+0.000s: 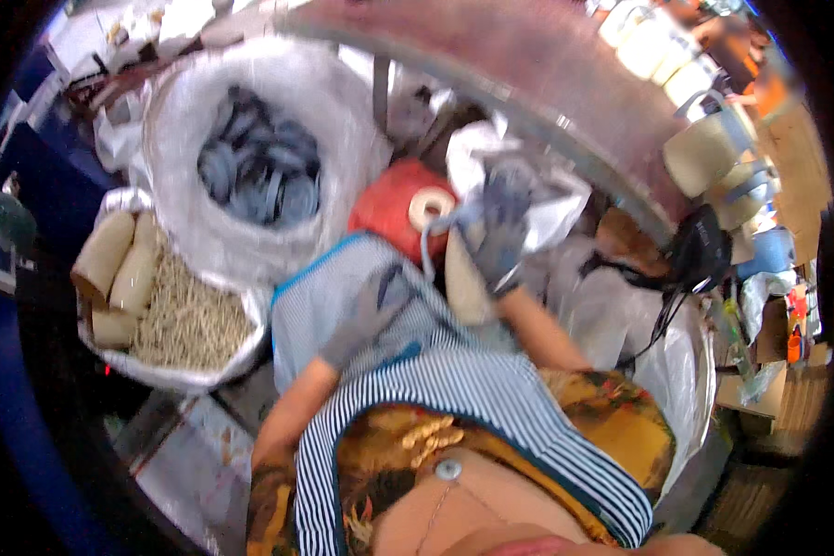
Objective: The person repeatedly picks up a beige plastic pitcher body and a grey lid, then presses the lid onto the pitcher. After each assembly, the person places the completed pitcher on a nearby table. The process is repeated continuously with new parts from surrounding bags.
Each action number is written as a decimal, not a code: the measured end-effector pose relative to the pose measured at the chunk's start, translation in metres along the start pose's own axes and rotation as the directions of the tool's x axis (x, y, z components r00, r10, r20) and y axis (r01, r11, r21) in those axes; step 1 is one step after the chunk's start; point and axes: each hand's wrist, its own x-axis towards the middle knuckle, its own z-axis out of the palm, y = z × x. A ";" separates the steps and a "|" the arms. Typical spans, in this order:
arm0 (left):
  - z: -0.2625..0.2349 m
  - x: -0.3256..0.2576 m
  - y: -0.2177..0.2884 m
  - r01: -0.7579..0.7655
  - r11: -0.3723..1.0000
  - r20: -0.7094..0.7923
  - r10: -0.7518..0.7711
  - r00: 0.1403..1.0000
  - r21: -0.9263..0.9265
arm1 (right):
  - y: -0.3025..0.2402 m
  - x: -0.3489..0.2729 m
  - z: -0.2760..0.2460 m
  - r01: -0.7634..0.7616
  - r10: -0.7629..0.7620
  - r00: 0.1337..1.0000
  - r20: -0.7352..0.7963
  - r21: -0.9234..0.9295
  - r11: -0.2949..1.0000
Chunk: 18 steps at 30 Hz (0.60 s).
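Note:
My right hand (499, 227), in a grey glove, is closed at the top of a cream, tapering container (465, 280). A blue-grey curved strip, like a handle (426, 243), sticks out to the left from its fingers. Blur hides the exact grip. My left hand (372, 317), also gloved, lies on the striped apron (315, 292) over my lap, fingers spread and holding nothing visible. Just beyond my lap is a red rounded thing (387, 211) with a cream ring (432, 209) on it.
A large white sack (181, 120) holds blue-grey plastic parts (264, 171). Left of me, a smaller sack (190, 374) contains small beige pieces (190, 310) and cream cylinders (104, 255). A reddish table (491, 46) stands ahead. Cream buckets (704, 153) with blue-grey handles and a black bag (700, 248) are at right.

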 end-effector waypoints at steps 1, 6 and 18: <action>0.005 0.007 -0.014 -0.021 0.999 -0.038 0.019 0.999 -0.037 | 0.016 0.004 0.004 -0.096 0.086 0.991 0.101 0.100 0.990; 0.024 0.044 0.005 -0.110 0.954 -0.033 0.124 0.992 0.278 | 0.060 -0.023 0.027 -0.478 0.269 0.834 0.481 0.388 0.788; 0.049 0.096 0.023 -0.088 0.824 0.062 0.065 0.996 0.559 | 0.053 -0.001 -0.010 -0.594 0.235 0.654 0.719 0.296 0.748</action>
